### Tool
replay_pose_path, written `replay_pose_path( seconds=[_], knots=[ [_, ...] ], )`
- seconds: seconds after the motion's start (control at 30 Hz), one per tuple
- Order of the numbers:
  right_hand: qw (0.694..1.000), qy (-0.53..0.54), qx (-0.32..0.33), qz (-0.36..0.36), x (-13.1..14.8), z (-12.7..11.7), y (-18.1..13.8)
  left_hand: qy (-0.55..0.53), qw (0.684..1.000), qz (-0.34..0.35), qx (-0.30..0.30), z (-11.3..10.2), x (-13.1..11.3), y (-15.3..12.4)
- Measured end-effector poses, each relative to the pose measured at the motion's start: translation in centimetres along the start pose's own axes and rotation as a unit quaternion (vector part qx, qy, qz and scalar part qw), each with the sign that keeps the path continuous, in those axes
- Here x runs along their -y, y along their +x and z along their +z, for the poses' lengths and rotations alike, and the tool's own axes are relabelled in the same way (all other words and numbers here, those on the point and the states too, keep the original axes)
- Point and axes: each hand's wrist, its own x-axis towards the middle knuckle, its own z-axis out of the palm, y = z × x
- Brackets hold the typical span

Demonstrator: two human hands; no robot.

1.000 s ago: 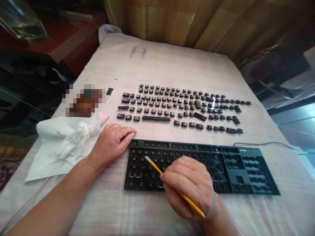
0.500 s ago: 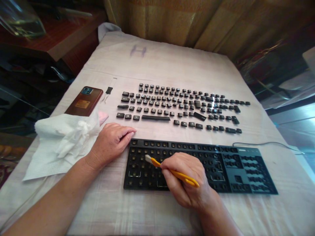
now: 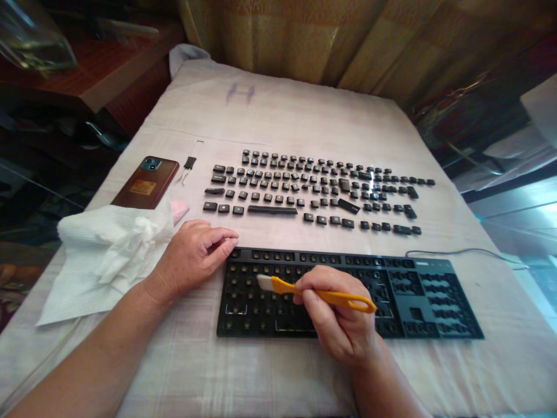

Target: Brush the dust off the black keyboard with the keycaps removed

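Note:
A black keyboard (image 3: 416,290) without its keycaps lies on the cloth, its bare switches and a few metal wires showing. My right hand (image 3: 342,316) is closed round the orange handle of a small brush (image 3: 331,297). The brush's pale bristles point left and meet the switches in the keyboard's left part. At the keyboard's upper left corner is my left hand (image 3: 195,252), thumb and forefinger brought together against the corner, the other fingers curled under. Behind the keyboard, loose black keycaps (image 3: 272,210) lie in rows.
Left of my left hand is crumpled white paper towel (image 3: 78,261), with a brown phone (image 3: 145,183) behind it. A keycap puller (image 3: 190,162) lies near the phone. The keyboard's cable (image 3: 470,252) runs off right. A wooden table (image 3: 100,87) stands at the far left.
The brush has swung to lie flatter, its handle end now further right and higher. My right hand has turned with it. The left hand stays at the keyboard's corner. The view shifted slightly.

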Motion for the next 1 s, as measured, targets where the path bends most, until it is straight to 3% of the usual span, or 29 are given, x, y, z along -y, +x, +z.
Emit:
replay_pose_path(
  seconds=[0.1,0.2,0.37,0.6,1.0],
  knots=[
    [0.999,-0.014,-0.039,0.023,-0.3,0.1,-0.2,0.003,1.000,0.015,0.022,-0.2,-0.1,0.0],
    [0.999,-0.033,-0.037,0.004,-0.5,0.2,-0.1,0.006,0.999,0.033,0.031,-0.2,0.0,0.0],
    [0.998,-0.047,-0.030,-0.037,-0.5,0.6,0.3,0.012,0.999,0.039,0.022,0.0,-0.3,0.0],
    [0.997,-0.046,-0.058,-0.038,-1.0,0.6,0.1,0.029,0.999,0.033,0.002,0.4,-0.1,0.6],
    [0.996,-0.049,-0.062,-0.042,-0.3,-0.7,0.2,0.005,0.995,-0.096,0.035,-0.6,0.9,1.5]
  ],
)
